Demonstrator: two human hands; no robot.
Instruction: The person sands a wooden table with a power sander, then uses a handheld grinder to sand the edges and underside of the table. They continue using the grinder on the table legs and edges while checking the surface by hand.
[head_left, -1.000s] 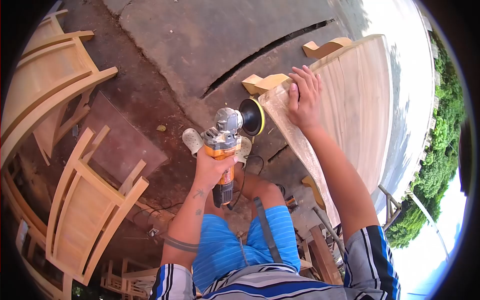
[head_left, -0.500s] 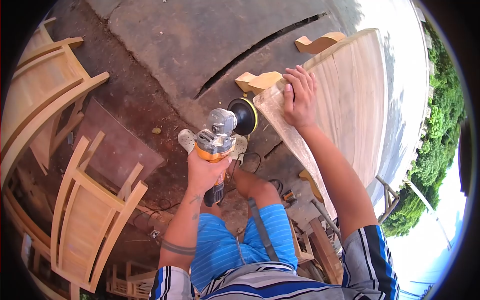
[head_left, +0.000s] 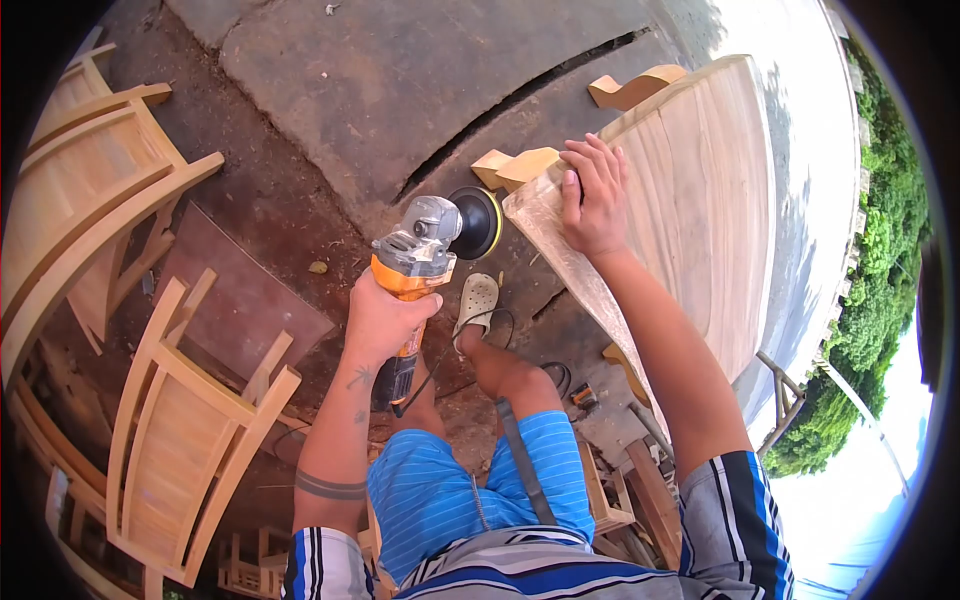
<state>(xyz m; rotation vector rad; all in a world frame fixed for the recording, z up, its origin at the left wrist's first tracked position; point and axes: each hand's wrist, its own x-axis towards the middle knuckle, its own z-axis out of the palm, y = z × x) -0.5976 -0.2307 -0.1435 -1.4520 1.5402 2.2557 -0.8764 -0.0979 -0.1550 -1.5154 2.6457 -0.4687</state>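
My left hand (head_left: 388, 318) is wrapped round the orange and grey body of a power sander (head_left: 415, 245). The tool's round black pad (head_left: 474, 226), with a yellow rim, faces right and stands a little apart from the edge of a large wooden tabletop (head_left: 690, 200). On that tabletop's near corner rests my right hand (head_left: 595, 200), palm down, its fingers stretched over the edge and holding nothing. Curved wooden legs (head_left: 515, 168) show beneath the top. From the sander's lower end a black cord runs down past my legs.
Wooden chairs (head_left: 190, 430) stand at the left, beside a reddish flat board (head_left: 235, 290) on the ground. A long crack (head_left: 520, 105) crosses the concrete ahead. Wood pieces (head_left: 655, 495) lie at the lower right, near my knee. The cord loops beside my foot.
My left hand and the sander have moved slightly left and up, so the pad is farther from the tabletop's edge. My right hand has stayed nearly in place.
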